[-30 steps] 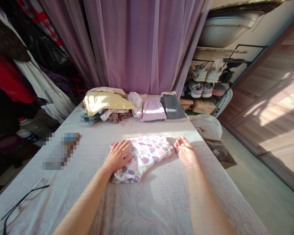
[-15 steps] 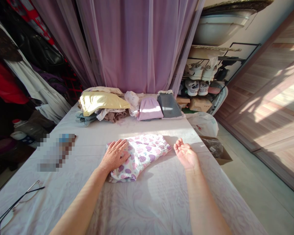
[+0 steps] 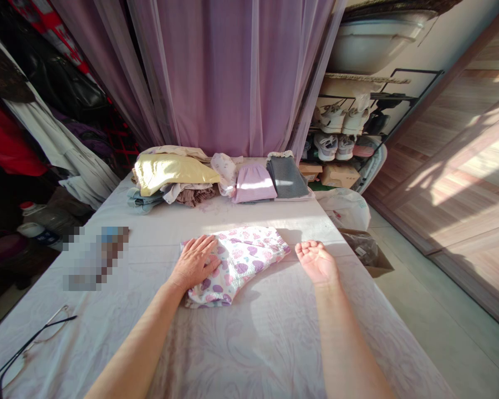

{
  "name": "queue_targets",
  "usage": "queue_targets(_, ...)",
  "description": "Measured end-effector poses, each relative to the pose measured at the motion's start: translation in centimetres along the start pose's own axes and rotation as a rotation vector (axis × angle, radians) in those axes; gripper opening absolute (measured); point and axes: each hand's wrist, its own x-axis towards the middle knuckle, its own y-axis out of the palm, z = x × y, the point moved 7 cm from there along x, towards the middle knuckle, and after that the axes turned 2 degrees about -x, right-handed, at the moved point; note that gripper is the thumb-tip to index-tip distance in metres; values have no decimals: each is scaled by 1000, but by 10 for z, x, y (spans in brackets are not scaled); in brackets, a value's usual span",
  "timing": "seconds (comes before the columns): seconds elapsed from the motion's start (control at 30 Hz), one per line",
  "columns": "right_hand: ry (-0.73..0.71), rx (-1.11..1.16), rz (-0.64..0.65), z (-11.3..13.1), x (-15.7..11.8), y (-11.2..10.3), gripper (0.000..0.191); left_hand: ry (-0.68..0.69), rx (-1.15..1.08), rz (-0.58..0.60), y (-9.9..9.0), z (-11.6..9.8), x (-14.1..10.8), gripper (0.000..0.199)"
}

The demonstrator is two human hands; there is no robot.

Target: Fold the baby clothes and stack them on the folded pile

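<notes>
A pair of small white shorts [image 3: 244, 259] with a pink and purple print lies folded in half on the cloth-covered table [image 3: 249, 349]. Its gathered waist edge points right. My left hand [image 3: 196, 260] rests flat on the left part of the shorts, fingers spread and pointing away from me. Just off the waist edge, my right hand [image 3: 318, 262] is turned palm up with its fingers loosely bent. Nothing is in it, and a small gap separates it from the shorts.
Folded clothes line the table's far end: a pile topped with a yellow garment [image 3: 170, 173], a lilac garment [image 3: 254, 183] and a dark grey one [image 3: 288, 176]. Eyeglasses [image 3: 35, 341] lie at the near left, below a blurred-out object [image 3: 95, 260]. Shoes [image 3: 332, 147] stand on a rack at right.
The fingers of my right hand have curled in a little more. My left hand and the shorts stay where they were.
</notes>
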Motion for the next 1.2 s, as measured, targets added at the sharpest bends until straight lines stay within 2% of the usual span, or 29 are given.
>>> queue_targets(0.17, -4, -70, -2, -5, -1, 3, 19, 12, 7, -31, 0, 0, 0, 57)
queue_targets(0.33, -7, -155, -16, -11, -7, 13, 16, -17, 14, 12, 1, -1, 1, 57)
queue_targets(0.63, 34, -56, -67, -13, -2, 4, 16, 0, -5, -5, 0, -1, 2, 57)
queue_targets(0.83, 13, -93, -26, -13, 0, 4, 13, -16, -1, 20, -1, -2, 3, 57)
queue_targets(1.03, 25, -102, -42, -11, -1, 5, 17, -14, -1, 24, -1, -2, 4, 56)
queue_targets(1.13, -28, -235, -62, -7, -4, 6, 23, -20, 9, 29, -1, -3, 4, 56)
queue_targets(1.2, -76, -504, -111, -3, -8, 6, 25, -20, 14, 34, -1, -4, 3, 56)
